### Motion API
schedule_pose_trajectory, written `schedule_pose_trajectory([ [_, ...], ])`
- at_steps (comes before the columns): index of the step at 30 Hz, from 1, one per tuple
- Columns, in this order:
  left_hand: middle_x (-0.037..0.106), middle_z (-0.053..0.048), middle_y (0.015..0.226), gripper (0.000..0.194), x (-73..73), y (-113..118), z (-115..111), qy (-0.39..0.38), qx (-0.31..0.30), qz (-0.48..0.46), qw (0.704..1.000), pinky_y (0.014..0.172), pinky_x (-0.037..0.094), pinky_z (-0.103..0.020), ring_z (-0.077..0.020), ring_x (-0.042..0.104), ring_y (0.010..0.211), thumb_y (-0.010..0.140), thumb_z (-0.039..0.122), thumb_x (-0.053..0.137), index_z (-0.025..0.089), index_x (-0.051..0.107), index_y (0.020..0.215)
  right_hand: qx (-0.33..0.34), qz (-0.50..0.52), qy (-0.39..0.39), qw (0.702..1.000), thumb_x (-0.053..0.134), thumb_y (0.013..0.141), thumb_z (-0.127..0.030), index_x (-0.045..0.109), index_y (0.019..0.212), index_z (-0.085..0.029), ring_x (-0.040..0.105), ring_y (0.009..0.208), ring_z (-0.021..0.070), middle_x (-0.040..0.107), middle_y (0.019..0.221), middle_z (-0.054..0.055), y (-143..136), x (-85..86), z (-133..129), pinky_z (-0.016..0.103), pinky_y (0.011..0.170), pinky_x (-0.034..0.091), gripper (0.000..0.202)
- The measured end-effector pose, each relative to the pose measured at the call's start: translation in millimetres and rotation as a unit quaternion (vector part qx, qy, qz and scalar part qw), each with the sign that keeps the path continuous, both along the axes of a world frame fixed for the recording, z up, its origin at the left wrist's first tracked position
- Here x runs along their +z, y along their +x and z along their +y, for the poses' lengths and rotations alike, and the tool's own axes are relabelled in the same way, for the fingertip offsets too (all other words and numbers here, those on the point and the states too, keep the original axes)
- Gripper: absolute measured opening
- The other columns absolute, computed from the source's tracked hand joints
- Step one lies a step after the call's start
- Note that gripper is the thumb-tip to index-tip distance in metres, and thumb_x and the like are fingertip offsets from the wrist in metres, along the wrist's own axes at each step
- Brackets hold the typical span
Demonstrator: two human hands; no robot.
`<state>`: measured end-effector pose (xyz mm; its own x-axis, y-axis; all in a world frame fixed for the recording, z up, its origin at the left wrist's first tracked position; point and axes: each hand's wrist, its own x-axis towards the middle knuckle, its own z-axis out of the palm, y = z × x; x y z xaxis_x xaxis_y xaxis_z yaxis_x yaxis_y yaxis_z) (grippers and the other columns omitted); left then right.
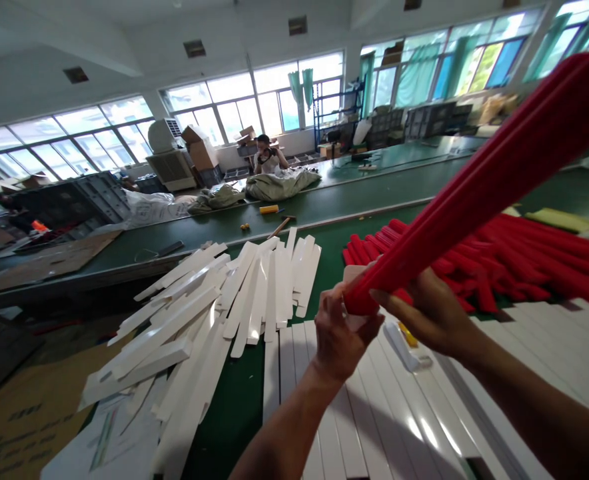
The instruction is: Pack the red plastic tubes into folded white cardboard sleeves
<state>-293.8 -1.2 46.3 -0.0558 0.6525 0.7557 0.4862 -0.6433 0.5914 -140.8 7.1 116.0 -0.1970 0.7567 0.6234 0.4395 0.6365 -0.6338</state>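
A long red bundle [464,207], seemingly of plastic strips or sleeves, slants from the middle up to the upper right edge of the view. My left hand [339,340] is closed around its lower end, where a pale flat piece [357,272] shows beside the red. Just to the right, my right hand [434,317] grips the underside of the bundle, thumb along it. Below the hands lie long white flat boxes [389,413] side by side. On them rests a white tool with a yellow part [409,343], partly hidden by my right hand.
Loose white strips [189,320] are heaped on the left. A pile of red lengths [504,260] lies behind my right hand. Across the green table [214,223] are a yellow roll [269,209], a hammer-like tool [280,225] and grey-green sacks [279,185]. A person [269,157] sits beyond.
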Motion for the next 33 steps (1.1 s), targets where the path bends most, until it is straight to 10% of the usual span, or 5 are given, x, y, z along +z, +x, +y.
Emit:
schedule_pose_trajectory([
  [5,0.061,-0.01,0.098,0.053,1.4,0,2,0.008,0.022,0.012,1.0,0.076,0.058,-0.037,-0.0226,0.063,0.088,0.08,0.037,0.071,0.015,0.048,0.123,0.04,-0.159,-0.026,0.986,0.07,0.079,-0.036,0.065,0.1,-0.022,0.059,0.102,0.0274,0.061,0.107,0.008,-9,10.6,5,0.043,0.088,0.052,0.027],
  [12,0.062,-0.012,0.102,0.068,-2.9,0,6,0.014,0.027,0.021,0.999,0.076,0.057,-0.038,-0.0233,0.063,0.087,0.079,0.048,0.07,0.013,0.044,0.131,-0.012,-0.015,0.069,0.997,0.072,0.078,-0.044,0.034,0.145,-0.028,0.055,0.117,0.0293,0.048,0.137,0.01,-15,39.9,21,0.046,0.097,0.051,0.079],
  [17,0.062,-0.011,0.1,0.068,-2.7,4,3,-0.006,0.037,0.018,0.999,0.076,0.058,-0.038,-0.0225,0.063,0.084,0.077,0.047,0.072,0.014,0.046,0.131,0.018,-0.027,0.097,0.995,0.061,0.088,-0.037,0.052,0.134,-0.029,0.057,0.118,0.0253,0.055,0.134,0.006,-28,58.7,28,0.045,0.1,0.049,0.048],
  [24,0.062,-0.015,0.105,0.067,-3.6,-1,9,0.049,0.071,0.028,0.996,0.082,0.058,-0.039,-0.0243,0.062,0.095,0.079,0.045,0.072,0.011,0.046,0.131,0.017,0.132,-0.079,0.988,0.051,0.093,-0.047,0.055,0.132,-0.028,0.058,0.118,0.0247,0.058,0.134,0.007,-24,-11.9,23,0.048,0.105,0.045,0.044],
  [33,0.055,-0.012,0.109,0.056,-5.8,-5,15,-0.046,-0.039,-0.057,0.997,0.092,0.054,-0.037,-0.0211,0.058,0.106,0.09,0.056,0.052,0.016,0.059,0.128,0.105,0.443,-0.311,0.834,0.057,0.086,-0.045,0.067,0.098,-0.018,0.065,0.104,0.0251,0.07,0.106,0.008,-61,-66.3,18,0.044,0.099,0.05,0.031],
])
